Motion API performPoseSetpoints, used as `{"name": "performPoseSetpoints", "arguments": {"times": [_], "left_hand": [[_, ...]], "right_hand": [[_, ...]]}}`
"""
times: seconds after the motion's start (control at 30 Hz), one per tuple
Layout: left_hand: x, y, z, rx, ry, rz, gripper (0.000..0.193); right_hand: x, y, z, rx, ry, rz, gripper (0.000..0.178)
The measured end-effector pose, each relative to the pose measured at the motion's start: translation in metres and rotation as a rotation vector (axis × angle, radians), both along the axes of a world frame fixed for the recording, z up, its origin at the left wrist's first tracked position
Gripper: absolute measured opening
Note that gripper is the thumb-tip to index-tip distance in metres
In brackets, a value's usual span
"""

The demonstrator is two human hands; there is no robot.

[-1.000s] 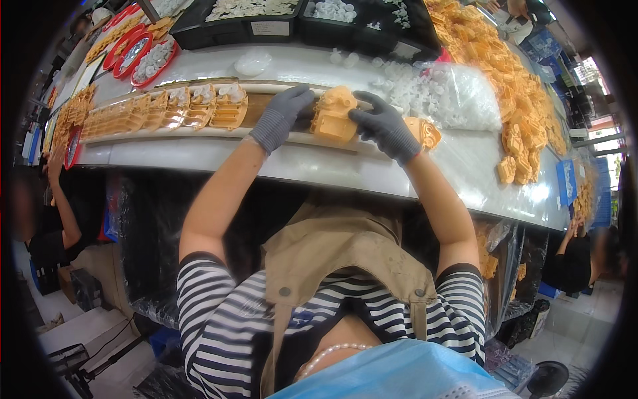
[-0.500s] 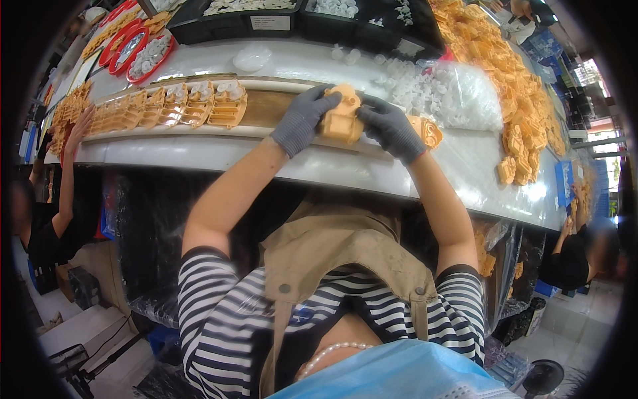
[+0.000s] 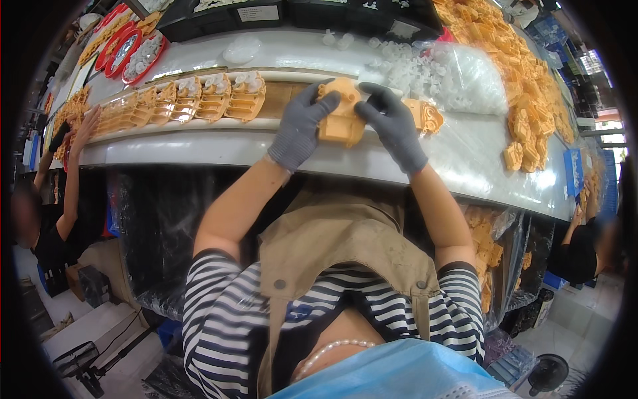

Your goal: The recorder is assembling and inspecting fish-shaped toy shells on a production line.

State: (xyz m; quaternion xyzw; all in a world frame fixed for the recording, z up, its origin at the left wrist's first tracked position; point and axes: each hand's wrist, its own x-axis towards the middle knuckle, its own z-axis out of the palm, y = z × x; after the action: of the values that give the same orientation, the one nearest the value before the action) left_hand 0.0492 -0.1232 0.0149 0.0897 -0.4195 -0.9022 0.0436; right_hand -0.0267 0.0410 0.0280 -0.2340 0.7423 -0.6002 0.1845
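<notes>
My left hand (image 3: 296,126), in a grey glove, grips an orange plastic housing (image 3: 341,113) by its left side, thumb across the front. The housing is held upright over the near edge of a long strip, a round boss near its top and a box-like lower part. My right hand (image 3: 397,126), also gloved in grey, has its thumb and bent fingers pressed at the housing's right edge. Whether a small piece is between those fingers cannot be made out. To the left, a row of open orange housings (image 3: 244,100) holds whitish translucent parts. Another orange housing (image 3: 424,116) lies just right of my right hand.
Loose translucent parts (image 3: 412,76) and a clear bag (image 3: 470,80) lie beyond my right hand. An orange heap (image 3: 531,126) covers the right side. Black bins (image 3: 319,16) and red bowls (image 3: 145,58) stand at the back. Co-workers' hands (image 3: 85,133) are at far left and right.
The row of housings has slid right along the strip, closer to my left hand. My right hand's fingers have shifted a little at the held housing's edge. The view has tilted slightly.
</notes>
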Motion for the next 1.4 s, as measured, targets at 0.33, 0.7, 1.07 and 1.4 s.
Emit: {"name": "performPoseSetpoints", "arguments": {"times": [0.33, 0.7, 1.07, 1.4], "left_hand": [[0.038, 0.056, 0.021, -0.738, 0.246, 0.047, 0.045], [0.043, 0.065, 0.032, -0.885, 0.384, 0.097, 0.044], [0.051, 0.057, 0.056, 0.156, 0.256, -0.07, 0.065], [0.06, 0.043, 0.056, -0.097, 0.339, -0.138, 0.06]], "right_hand": [[0.039, 0.009, 0.024, -0.191, 0.391, -0.298, 0.031], [0.042, 0.013, 0.038, -0.302, 0.324, -0.25, 0.033], [0.069, 0.024, 0.013, -0.627, -0.018, -0.006, 0.092], [0.065, 0.043, 0.018, -0.351, 0.569, 0.109, 0.065]]}}
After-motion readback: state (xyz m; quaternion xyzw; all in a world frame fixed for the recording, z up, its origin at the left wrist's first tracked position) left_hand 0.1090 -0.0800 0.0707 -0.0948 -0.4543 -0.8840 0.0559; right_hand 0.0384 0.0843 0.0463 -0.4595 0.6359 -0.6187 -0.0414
